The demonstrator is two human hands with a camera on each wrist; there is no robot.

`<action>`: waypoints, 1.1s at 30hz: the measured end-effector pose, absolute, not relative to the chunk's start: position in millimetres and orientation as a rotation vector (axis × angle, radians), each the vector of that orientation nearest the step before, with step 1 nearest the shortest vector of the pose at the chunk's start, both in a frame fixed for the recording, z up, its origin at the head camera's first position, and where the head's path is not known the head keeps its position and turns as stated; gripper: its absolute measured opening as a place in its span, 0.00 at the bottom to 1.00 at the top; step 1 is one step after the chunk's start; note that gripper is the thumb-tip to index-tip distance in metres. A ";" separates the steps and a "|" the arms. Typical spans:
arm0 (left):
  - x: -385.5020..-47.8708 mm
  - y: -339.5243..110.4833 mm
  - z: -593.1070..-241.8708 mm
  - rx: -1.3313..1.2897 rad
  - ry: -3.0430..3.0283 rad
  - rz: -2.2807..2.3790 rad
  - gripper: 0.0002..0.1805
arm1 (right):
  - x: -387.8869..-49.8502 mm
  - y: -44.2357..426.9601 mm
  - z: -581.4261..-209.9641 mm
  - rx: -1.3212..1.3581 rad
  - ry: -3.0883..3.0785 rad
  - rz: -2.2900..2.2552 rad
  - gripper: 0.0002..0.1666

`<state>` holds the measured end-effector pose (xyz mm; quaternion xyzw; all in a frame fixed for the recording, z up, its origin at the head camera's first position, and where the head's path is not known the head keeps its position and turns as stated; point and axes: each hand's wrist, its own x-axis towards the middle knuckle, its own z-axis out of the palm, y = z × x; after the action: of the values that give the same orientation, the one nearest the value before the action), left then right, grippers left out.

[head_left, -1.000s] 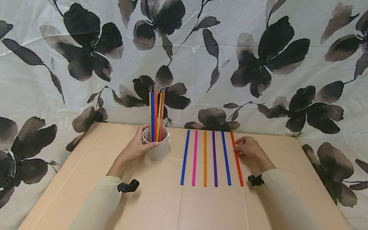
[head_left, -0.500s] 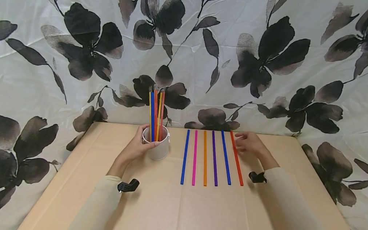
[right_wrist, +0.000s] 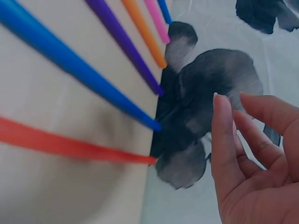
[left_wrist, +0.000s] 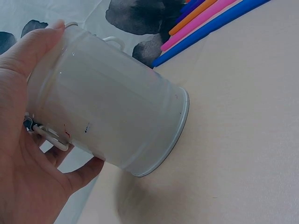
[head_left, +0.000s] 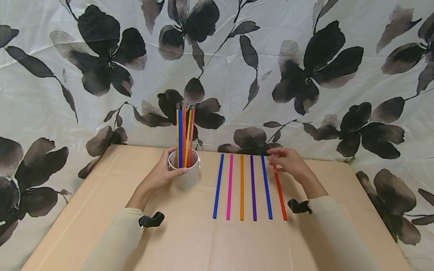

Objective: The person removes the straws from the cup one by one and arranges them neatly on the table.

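My left hand grips a small white metal pail, which holds several pencils standing upright. In the left wrist view, thumb and fingers wrap the pail's side near its rim and wire handle. My right hand hovers over the far end of a red stick, hiding its tip in the head view. The right wrist view shows the thumb and fingers bent loosely, apart from the stick, with nothing between them. Left of the red stick lies a thin blue stick.
Further left, in a row, lie a purple stick, an orange stick, a pink stick and another blue stick. The wooden table ends at a hanging flower-patterned cloth.
My right hand has let go of the red stick's side and moved up and left over its far end. The left hand and the pail have stayed put.
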<state>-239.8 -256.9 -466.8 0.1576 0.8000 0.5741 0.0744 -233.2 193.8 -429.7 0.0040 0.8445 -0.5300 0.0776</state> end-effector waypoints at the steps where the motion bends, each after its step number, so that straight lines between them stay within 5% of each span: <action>1: -239.8 -257.1 -466.9 0.479 2.403 1.717 0.50 | -232.3 191.0 -427.1 0.001 2.529 -1.595 0.23; 33: -231.3 -252.8 -449.5 0.449 2.365 1.698 0.49 | -247.8 101.7 -397.2 -0.500 2.446 -1.683 0.23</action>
<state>-231.3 -252.8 -449.5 0.1517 0.7989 0.5738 0.0978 -247.8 101.7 -397.2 -0.1658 0.8106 -0.5579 0.0654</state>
